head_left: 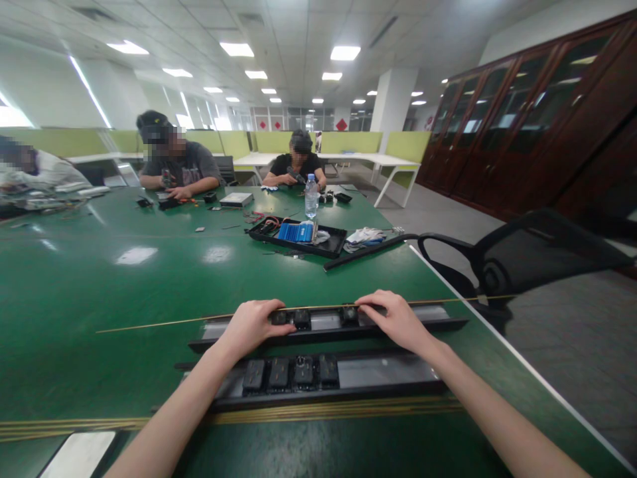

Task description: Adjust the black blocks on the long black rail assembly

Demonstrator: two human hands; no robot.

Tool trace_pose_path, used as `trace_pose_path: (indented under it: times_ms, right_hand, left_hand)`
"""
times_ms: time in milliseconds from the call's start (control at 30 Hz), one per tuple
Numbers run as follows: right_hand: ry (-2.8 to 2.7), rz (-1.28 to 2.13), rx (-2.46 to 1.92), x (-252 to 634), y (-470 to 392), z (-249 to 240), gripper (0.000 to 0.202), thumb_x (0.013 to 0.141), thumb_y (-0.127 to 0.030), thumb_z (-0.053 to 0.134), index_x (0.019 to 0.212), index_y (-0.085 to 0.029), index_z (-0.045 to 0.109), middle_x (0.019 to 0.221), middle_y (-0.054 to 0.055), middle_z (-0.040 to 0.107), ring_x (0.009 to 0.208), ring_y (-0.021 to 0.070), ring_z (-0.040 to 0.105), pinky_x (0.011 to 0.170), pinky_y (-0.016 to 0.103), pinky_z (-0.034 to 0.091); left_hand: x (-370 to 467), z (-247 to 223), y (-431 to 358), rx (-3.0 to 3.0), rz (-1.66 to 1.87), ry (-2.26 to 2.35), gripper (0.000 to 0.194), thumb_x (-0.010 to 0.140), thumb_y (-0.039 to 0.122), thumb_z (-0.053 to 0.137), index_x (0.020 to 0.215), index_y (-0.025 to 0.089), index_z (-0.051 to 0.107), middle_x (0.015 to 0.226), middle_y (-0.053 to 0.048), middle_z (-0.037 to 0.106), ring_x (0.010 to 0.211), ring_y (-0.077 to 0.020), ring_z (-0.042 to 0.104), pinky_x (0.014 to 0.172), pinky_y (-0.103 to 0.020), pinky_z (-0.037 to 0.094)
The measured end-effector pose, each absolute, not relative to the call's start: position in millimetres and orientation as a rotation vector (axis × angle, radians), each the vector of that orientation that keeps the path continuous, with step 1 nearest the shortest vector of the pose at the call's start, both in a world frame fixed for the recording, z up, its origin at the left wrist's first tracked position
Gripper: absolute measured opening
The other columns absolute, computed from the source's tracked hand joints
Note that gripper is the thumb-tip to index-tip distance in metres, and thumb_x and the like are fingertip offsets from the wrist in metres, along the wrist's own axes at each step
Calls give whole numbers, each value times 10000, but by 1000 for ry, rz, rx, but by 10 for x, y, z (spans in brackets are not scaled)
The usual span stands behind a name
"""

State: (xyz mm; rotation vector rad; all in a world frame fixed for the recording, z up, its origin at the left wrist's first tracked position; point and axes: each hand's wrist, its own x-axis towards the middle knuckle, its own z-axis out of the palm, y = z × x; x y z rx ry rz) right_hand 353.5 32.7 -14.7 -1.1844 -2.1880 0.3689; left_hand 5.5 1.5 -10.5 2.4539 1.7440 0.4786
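A long thin brass-coloured rod point(164, 325) runs crosswise over the far black channel point(323, 335). My left hand point(253, 324) has its fingertips at the rod and its thumb lower, by the channel's near wall, around a small black block point(279, 317). Farther right, my right hand point(395, 320) pinches the rod beside another black block point(350, 315). Between the hands sits one more black block point(301, 319) in the channel. Nearer me, a second black channel point(388, 369) holds several larger black blocks point(279, 374) in a row at its left part.
More thin rods point(348, 413) lie along the near channel. A phone-like slab point(79, 455) rests front left. Ahead are a black tray point(336, 249), a water bottle point(311, 199), gloves point(365, 238) and a black bar point(368, 252). An office chair point(522, 259) stands right; people work across the table.
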Motion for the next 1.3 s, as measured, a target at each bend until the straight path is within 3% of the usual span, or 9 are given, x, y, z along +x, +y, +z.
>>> trace_pose_path:
  times_ms: [1300]
  right_hand:
    - [-2113, 372, -1213, 3501, 307, -178, 193, 944, -325, 587, 969, -271, 771, 922, 41, 755, 874, 231, 668, 841, 386, 505]
  left_hand:
    - [38, -1, 13, 2338, 484, 1664, 459, 782, 609, 698, 1005, 213, 763, 916, -65, 783, 831, -254, 726, 722, -290, 493]
